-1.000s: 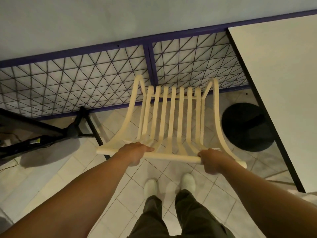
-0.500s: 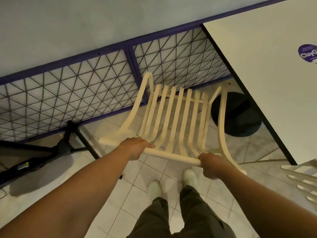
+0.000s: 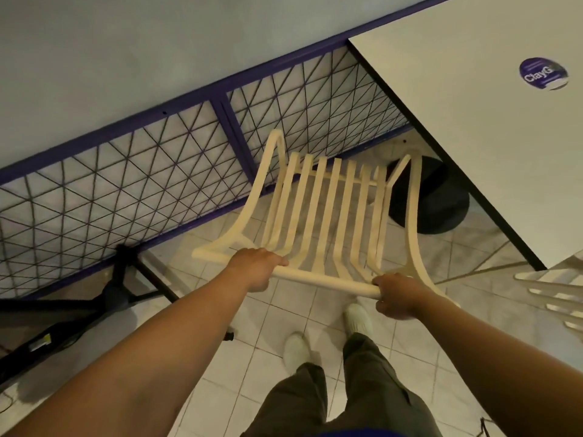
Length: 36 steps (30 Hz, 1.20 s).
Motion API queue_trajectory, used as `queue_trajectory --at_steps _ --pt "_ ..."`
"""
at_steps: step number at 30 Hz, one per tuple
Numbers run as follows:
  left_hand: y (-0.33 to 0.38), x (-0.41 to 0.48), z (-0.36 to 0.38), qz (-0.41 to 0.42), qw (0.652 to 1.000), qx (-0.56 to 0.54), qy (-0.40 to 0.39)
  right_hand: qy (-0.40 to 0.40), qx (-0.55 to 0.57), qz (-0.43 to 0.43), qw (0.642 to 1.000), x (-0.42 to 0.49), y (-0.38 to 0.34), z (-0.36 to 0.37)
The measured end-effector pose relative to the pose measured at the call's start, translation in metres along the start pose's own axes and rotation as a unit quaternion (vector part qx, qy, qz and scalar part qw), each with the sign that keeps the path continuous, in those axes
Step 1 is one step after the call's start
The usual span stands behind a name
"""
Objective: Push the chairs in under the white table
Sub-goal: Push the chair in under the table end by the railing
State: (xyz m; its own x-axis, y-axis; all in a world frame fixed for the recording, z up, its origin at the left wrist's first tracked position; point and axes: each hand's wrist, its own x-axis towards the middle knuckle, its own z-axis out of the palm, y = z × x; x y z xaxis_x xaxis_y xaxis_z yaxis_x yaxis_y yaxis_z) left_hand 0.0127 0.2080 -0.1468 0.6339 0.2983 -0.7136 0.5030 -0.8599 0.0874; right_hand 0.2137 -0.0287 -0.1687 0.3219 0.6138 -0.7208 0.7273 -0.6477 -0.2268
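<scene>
A pale wall fills the far side of the room, and along its foot runs a purple-framed wire mesh barrier [image 3: 132, 184] with a criss-cross pattern. The floor [image 3: 262, 313] is pale square tile. On the right the white table [image 3: 473, 99] juts into view by one corner, its edge dark, with a round purple sticker [image 3: 543, 73] on its top that reads "ClayG" before the letters run out. Its round black base [image 3: 441, 203] sits on the tiles below, partly under the tabletop.

The cream slatted chair [image 3: 328, 212] stands between the person and the barrier, just left of the table's corner and not yet under it — its far right upright overlaps the black base from here. Both hands are on its top rail: the left hand [image 3: 255, 268] is closed over the rail near the middle, fingers curled over the top, and the right hand [image 3: 398, 296] is clamped round the rail's right end.

A second chair [image 3: 555, 294] of the same cream slats pokes in at the right edge, below the table corner. To the left a black stand [image 3: 116, 291] rests on the floor against the barrier. Nothing here serves as a container. The person's white shoes [image 3: 296, 350] and dark trousers show below.
</scene>
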Motion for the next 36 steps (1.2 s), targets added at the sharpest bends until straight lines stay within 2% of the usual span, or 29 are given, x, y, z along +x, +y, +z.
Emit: queue_trajectory --at_steps 8,14,20,24,30,36 --pt "-0.013 0.0 0.004 0.027 0.999 -0.029 0.005 0.003 0.004 -0.014 1.0 -0.003 0.002 -0.001" --pt "-0.018 0.007 0.001 0.02 0.998 -0.05 -0.019 -0.018 0.004 -0.028 0.999 0.0 0.005 -0.007" --pt "-0.014 0.002 -0.002 0.006 1.0 0.014 -0.025 -0.033 -0.011 -0.037 0.999 0.004 0.006 -0.006" --pt "-0.016 0.008 -0.003 0.006 0.999 0.015 -0.052 -0.045 -0.014 -0.039 0.998 0.007 0.007 -0.005" --pt "-0.021 0.017 -0.012 0.029 0.992 -0.027 -0.122 -0.057 -0.018 -0.017 0.998 0.006 0.002 -0.009" --pt "-0.022 0.017 -0.01 0.063 0.991 -0.006 -0.119 -0.055 -0.029 0.027 0.998 0.002 -0.005 -0.006"
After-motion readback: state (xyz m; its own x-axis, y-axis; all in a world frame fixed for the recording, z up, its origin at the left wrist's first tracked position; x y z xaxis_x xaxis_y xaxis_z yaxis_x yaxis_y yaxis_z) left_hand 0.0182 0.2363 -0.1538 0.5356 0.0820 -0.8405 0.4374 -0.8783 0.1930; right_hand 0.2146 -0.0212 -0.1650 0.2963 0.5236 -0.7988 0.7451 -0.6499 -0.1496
